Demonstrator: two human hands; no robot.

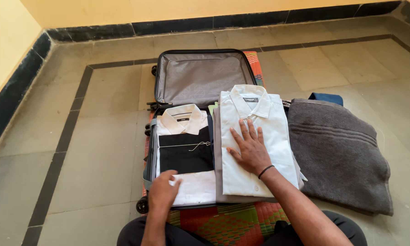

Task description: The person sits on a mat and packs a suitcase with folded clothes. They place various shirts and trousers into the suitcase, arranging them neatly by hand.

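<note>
An open suitcase [153, 150] lies on the floor, its grey-lined lid [200, 75] raised at the back. Inside lies a folded white shirt [182, 120] with a folded black garment [184, 152] across its middle. My left hand [163, 191] rests on the shirt's near white edge, fingers curled. My right hand [248, 148] lies flat, fingers spread, on a second folded white shirt [259, 136]. That shirt tops a stack of folded clothes right of the suitcase. A black band circles my right wrist.
A folded grey towel [341, 155] lies right of the stack, with a blue cloth [325, 97] peeking out behind it. A colourful woven mat [223, 223] lies under everything. Tiled floor and yellow walls surround; my knees are at the bottom edge.
</note>
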